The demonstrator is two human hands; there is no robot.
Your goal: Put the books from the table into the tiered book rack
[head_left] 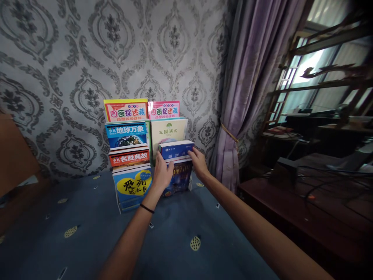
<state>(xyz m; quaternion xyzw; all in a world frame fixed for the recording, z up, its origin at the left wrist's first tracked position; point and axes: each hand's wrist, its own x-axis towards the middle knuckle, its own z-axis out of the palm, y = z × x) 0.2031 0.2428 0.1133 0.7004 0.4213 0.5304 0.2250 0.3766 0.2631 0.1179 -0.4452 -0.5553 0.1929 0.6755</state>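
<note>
Both of my hands grip a blue book [176, 151] with white lettering, in the right half of a tiered book rack [119, 202]. My left hand [163, 171] closes on its left edge, and my right hand [198, 161] pinches the right edge. Below it stands a dark book [182, 179], partly covered by my left hand. Behind rises a pale green book [169, 130], with a pink picture book [164, 109] at the back. The rack's left half holds a yellow-edged book [126, 109], a blue earth book [126, 135], a red book [129, 158] and a blue book with a yellow heart [132, 186].
The rack stands on a dark blue cloth [87, 233] with pineapple prints, against a patterned wall [72, 50]. A brown carton [17, 155] is at the left. To the right hang a purple curtain [247, 77] and cables over a dark red surface [271, 210].
</note>
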